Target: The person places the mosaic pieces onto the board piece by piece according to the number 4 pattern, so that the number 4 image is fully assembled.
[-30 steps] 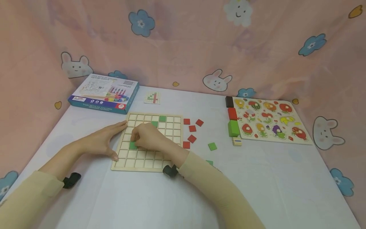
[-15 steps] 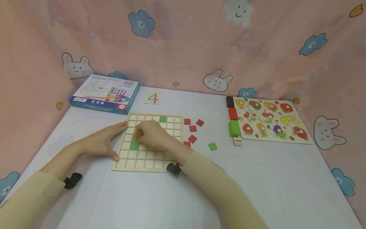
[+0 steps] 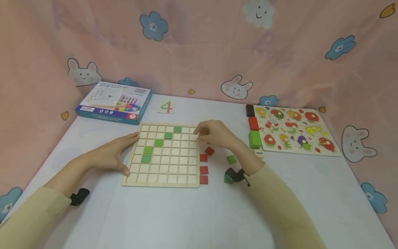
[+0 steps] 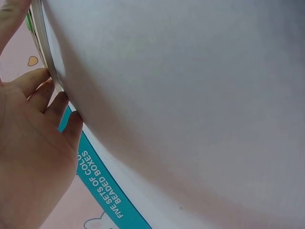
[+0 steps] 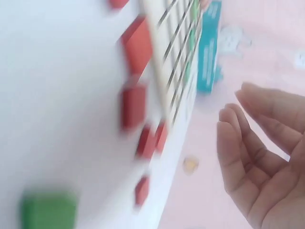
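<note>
A wooden grid board (image 3: 171,169) lies on the white table, with several green tiles (image 3: 158,142) in its cells, stepping down from the upper right to the left. My left hand (image 3: 107,152) rests along the board's left edge, fingers and thumb spread. In the left wrist view its fingertips (image 4: 59,100) touch the rim of the board. Over the board's upper right edge hovers my right hand (image 3: 217,135), its fingers loosely bent. The right wrist view shows a gap between thumb and fingers (image 5: 228,138), with nothing held. Red tiles (image 3: 203,170) line the board's right side, some hidden by this hand.
Two loose green tiles (image 3: 231,159) lie to the right, one partly behind the black wrist camera (image 3: 235,175). A small pattern card (image 3: 166,107) lies behind the board, with a bead-set box (image 3: 113,102) at back left. A fruit puzzle (image 3: 295,131) and coloured blocks (image 3: 254,139) occupy the right.
My right hand has left the board's left-middle cells and moved right to its upper right edge, uncovering the green tiles there. My left hand stays in place.
</note>
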Demonstrator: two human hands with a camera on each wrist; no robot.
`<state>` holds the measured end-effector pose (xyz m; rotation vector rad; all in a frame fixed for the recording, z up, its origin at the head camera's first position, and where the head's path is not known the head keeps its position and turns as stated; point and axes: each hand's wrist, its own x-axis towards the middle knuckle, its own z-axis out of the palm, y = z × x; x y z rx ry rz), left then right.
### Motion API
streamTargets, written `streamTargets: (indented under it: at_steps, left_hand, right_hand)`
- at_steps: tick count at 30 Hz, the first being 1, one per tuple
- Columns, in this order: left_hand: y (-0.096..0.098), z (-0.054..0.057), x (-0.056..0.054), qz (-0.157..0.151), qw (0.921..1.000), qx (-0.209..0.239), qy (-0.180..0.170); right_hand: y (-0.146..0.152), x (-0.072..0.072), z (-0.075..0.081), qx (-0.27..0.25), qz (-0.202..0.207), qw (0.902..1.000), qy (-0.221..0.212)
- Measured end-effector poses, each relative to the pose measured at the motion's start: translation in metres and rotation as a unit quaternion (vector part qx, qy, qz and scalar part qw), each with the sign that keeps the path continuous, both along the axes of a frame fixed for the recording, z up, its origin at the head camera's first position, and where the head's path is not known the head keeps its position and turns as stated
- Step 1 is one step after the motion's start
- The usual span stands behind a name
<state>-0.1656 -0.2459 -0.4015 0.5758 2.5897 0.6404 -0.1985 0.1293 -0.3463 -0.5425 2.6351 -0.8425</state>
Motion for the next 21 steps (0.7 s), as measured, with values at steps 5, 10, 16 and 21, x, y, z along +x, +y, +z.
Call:
streamTargets:
  at_steps: [5, 10, 16, 21]
  left_hand:
    - [0.000, 0.000, 0.000, 0.003, 1.0000, 0.001, -0.002]
    - [0.000, -0.001, -0.001, 0.000, 1.0000, 0.001, 0.002]
    - [-0.001, -0.004, -0.002, -0.002, 1.0000, -0.003, 0.007]
    - [0.000, -0.004, -0.001, 0.000, 1.0000, -0.003, 0.005]
  right_hand:
    - [0.046, 0.006, -0.005, 0.034, -0.011, 0.9992, -0.017]
    - [0.077, 0.016, -0.014, 0.065, 0.007, 0.9963, -0.055]
    - [0.092, 0.022, -0.021, 0.104, 0.021, 0.9899, -0.094]
    - [0.094, 0.024, -0.025, 0.106, 0.013, 0.9889, -0.103]
